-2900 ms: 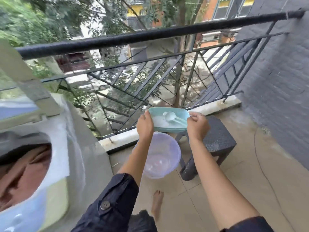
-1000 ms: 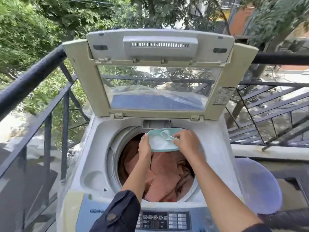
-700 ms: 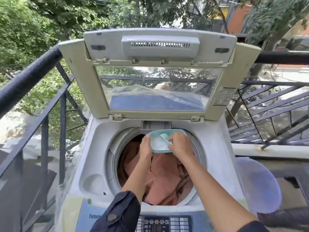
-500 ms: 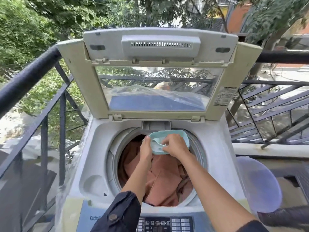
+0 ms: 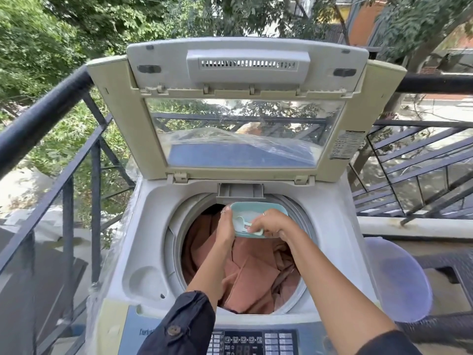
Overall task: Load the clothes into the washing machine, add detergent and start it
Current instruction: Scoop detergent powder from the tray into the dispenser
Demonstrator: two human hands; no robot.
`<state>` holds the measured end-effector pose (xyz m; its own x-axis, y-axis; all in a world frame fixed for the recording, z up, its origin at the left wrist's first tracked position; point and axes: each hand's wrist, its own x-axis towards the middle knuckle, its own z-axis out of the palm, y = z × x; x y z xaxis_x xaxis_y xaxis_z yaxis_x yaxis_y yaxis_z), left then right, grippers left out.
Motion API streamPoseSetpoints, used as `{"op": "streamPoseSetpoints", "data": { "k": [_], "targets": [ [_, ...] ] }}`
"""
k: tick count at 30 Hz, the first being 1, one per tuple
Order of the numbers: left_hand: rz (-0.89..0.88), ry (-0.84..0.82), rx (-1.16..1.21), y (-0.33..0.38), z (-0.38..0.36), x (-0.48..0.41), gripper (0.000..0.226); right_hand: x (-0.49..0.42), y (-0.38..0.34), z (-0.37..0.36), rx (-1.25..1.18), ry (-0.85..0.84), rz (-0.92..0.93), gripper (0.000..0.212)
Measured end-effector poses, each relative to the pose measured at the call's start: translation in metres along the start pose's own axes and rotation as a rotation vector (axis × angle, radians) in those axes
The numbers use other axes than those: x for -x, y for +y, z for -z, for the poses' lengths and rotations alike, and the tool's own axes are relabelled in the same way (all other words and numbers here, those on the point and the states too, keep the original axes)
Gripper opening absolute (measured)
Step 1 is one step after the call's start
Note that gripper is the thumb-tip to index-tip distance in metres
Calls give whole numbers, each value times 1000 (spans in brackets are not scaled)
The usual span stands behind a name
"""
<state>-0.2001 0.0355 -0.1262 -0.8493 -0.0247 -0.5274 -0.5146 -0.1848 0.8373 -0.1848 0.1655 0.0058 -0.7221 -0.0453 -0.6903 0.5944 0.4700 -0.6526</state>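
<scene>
Washing machine (image 5: pixel 151 226), a top-loader, stands with its lid (image 5: pixel 245 67) raised upright beyond both hands, and the drum mouth lies directly beneath them. Clothes (image 5: pixel 253 278), salmon-pink fabric, fill the drum below the hands and between the two forearms. A teal detergent tub (image 5: pixel 258 207) is held over the far side of the drum mouth, just short of a grey flap (image 5: pixel 240 192) at the rear rim. Left hand (image 5: pixel 226 226) grips the tub's left end, fingers curled round its edge. Right hand (image 5: pixel 268 224) reaches into the tub from the near right side, its fingers curled and pinching the handle of a white scoop (image 5: pixel 243 221), whose bowl lies in the tub toward the left hand. White powder appears to lie in the tub, but the right hand hides most of the inside, and whether the scoop is loaded cannot be told. Control panel (image 5: pixel 245 342) sits at the near edge of the machine, under the forearms and close to the dark sleeve (image 5: pixel 184 326) of the left arm. A translucent lilac basin (image 5: pixel 399 278) stands to the right of the right forearm, beside the machine. Black metal railing (image 5: pixel 41 116) runs to the left of the left arm and continues behind the lid.
</scene>
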Motion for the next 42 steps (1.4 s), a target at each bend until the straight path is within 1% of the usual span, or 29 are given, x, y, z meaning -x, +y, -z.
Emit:
{"op": "streamPoseSetpoints", "data": {
  "k": [1,2,3,5,7,10,15,19,21,24,27,30,31,33,34,35,38,42],
  "targets": [
    [22,15,-5,1,2,-2,78,0,3,0,-89,-16,-16,21],
    [49,41,-8,0,4,-7,82,0,4,0,-162,-36,-29,22],
    [60,50,-9,5,2,-4,77,1,5,1,-216,-56,-44,21],
    [41,67,-18,19,-1,9,55,2,7,3,-286,-90,-71,17],
    [28,67,-60,30,-4,19,37,1,8,6,-357,-103,-89,14],
    [27,82,-57,40,-4,28,27,1,10,12,-442,-79,-108,16],
    [52,126,-53,30,2,19,23,2,4,23,-540,-7,-42,16],
    [45,119,-56,27,2,16,31,1,-9,31,-588,107,18,16],
    [64,121,-33,24,4,14,36,-2,-15,32,-574,173,59,17],
    [98,126,-12,17,7,10,54,-4,-21,30,-550,260,118,22],
    [112,105,-20,19,8,14,57,-5,-24,26,-483,348,137,26],
    [113,101,-3,8,12,2,72,-6,-26,20,-418,427,154,24],
    [116,94,-6,5,13,0,73,-7,-27,18,-401,450,162,22],
    [123,85,-6,0,14,-4,67,-6,-29,17,-350,499,172,14],
    [124,82,2,2,14,-3,65,-5,-30,17,-303,529,180,7],
    [128,74,8,7,13,3,64,-4,-31,17,-239,562,188,7],
    [133,59,29,16,11,12,65,1,-36,15,-69,637,211,19],
    [127,32,-1,20,9,16,62,8,-40,10,99,707,242,21]
  ]
}}
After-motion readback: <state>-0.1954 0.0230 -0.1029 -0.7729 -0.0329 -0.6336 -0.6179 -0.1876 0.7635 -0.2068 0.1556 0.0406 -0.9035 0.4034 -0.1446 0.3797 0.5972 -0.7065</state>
